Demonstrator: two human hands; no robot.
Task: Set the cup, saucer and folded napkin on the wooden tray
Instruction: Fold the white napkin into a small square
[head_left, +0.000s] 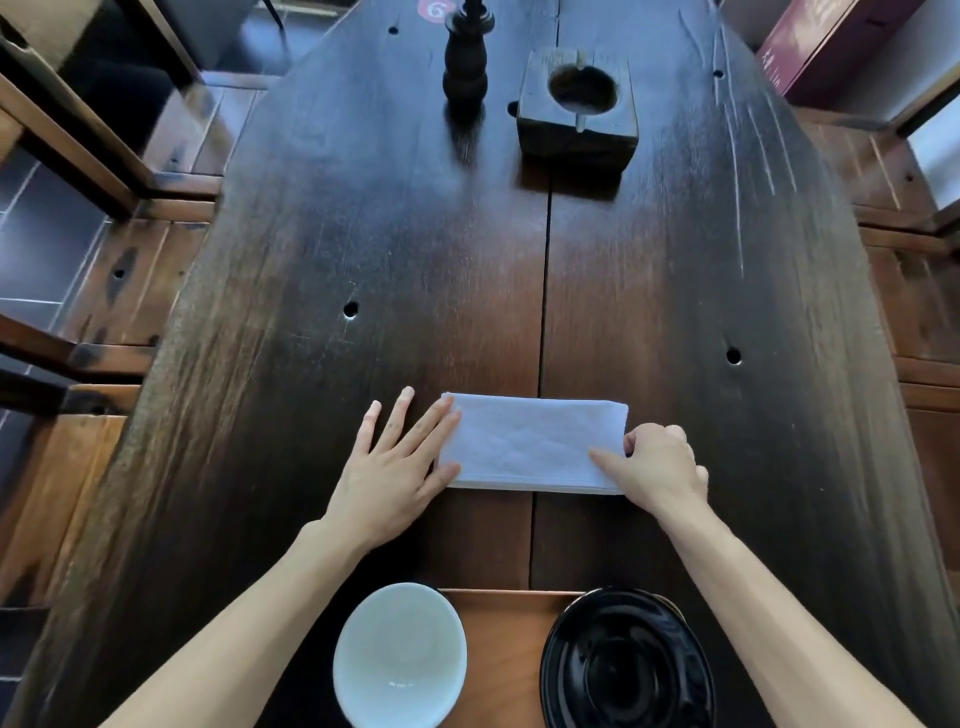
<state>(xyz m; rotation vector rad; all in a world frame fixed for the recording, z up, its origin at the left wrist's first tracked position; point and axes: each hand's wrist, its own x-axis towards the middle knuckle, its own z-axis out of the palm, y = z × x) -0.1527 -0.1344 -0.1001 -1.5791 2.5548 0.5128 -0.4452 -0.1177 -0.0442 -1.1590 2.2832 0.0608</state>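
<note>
A white folded napkin lies flat on the dark wooden table, in front of the tray. My left hand rests flat with spread fingers, its fingertips on the napkin's left edge. My right hand pinches the napkin's right edge, thumb on top. At the near edge a pale celadon cup stands at the left end of the wooden tray. A glossy black saucer sits on the tray's right side.
A square wooden ashtray block and a dark turned wooden post stand at the far end of the table. Wooden benches run along both sides. Small holes dot the tabletop.
</note>
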